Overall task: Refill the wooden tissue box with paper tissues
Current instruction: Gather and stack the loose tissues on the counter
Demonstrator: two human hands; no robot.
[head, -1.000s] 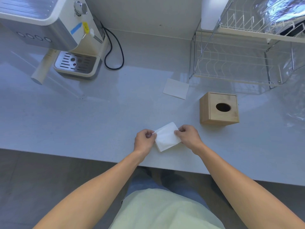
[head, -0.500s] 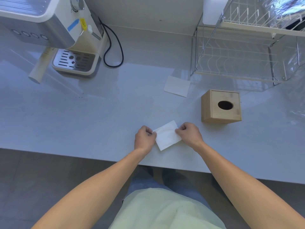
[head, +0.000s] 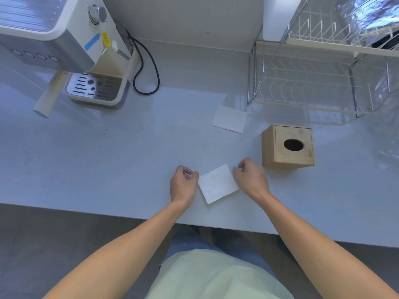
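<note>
**Pinched at both edges, folded tissue flat on counter**

Pinching, or at least touching, opposite edges of folded tissue (head: 218,184): left hand (head: 183,184) curled at its left edge, right hand (head: 251,179) curled at its upper right edge; firm hold or mere fingertip contact hard to tell. Lying flat on grey counter (head: 108,160), close to near edge, square and skewed a little.

Just beyond right hand: wooden tissue box (head: 288,145), upright, near but apart from tissue, oval opening on top dark, nothing poking out. Farther back, between hands and rack: second tissue (head: 230,119), flat, untouched. At far left, coffee machine (head: 64,50) with black cable (head: 146,72); at far right, wire dish rack (head: 313,83).

By the look of it, early in task: nothing visibly loaded yet, box apparently shut. Left to do, probably: lift this tissue, get it inside box, then same with second one
</note>
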